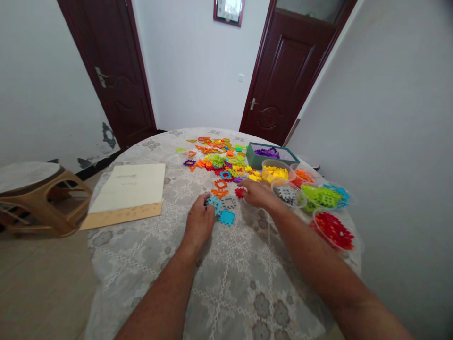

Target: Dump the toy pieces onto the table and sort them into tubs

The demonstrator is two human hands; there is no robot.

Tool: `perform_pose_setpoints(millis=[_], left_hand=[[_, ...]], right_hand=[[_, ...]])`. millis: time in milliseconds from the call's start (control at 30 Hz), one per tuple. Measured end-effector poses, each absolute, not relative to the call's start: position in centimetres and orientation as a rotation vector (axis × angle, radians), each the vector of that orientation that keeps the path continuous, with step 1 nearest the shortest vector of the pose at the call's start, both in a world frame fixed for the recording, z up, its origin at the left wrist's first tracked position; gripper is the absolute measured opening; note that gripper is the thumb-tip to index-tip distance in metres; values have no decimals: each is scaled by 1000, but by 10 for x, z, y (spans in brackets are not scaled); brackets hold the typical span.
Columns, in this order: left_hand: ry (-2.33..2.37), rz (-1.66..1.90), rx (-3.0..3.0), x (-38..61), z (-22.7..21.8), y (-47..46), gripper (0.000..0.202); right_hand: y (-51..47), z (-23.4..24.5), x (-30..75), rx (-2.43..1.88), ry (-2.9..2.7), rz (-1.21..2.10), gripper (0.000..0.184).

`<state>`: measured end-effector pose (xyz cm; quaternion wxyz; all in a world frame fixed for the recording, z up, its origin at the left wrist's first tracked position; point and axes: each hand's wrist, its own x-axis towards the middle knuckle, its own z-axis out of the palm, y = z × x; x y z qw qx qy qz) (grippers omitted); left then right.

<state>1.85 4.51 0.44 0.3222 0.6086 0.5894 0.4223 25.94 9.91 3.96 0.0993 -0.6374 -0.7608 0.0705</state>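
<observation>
My left hand [199,217] is closed on light blue interlocking building pieces [214,204], which it keeps near the tabletop. A flat bright blue square piece [227,217] and a grey square frame piece [229,202] lie just right of them. To the right, my right hand [256,193] has its fingers pinched at a small red building piece [239,192]; the fingertips are partly hidden. Orange frame pieces [221,184] lie between the hands, in front of a mixed-colour heap of building pieces [217,160].
Along the right edge stand round clear tubs, among them a tub of yellow pieces [275,174], a grey one [287,194] and a red one [334,230]. Behind them is a green box [252,158] with purple pieces. A cream paper sheet [130,186] lies at left, near a stool [46,198].
</observation>
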Motion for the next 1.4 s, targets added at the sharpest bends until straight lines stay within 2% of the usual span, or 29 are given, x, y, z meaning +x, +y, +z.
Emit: perform_pose_setpoints(millis=[133,267,433,567,700,967,1200,1300,1400], left_hand=[[1555,1126,1613,17,2,47,44],[1592,1110,1599,16,2,49,44],[1603,1094,1621,18,2,51,46],[1618,1061,1669,17,4,51,47],[1637,1038,1700,16,8,53,47],[1681,1037,1619,18,11,51,54],[1656,1087,1601,19,11,47,50],[1670,1099,1607,19,11,47,50],[1671,1077,1624,19,11,48,49]], right_hand=[[84,13,234,-2022,-2262,217,48],[75,20,239,-2112,-2158,165,55],[41,32,248,-2171,-2121,64,23],[-8,42,251,-1974,-2112,156,18],[-58,61,262,-1778,-1936,211,29],[-112,87,350,-1967,-1481,-247,35],[-126,65,414,-2163,-1334,-786,36],[-121,60,409,-2068,-1447,-868,33],[-114,62,379,-1962,-1531,-779,28]])
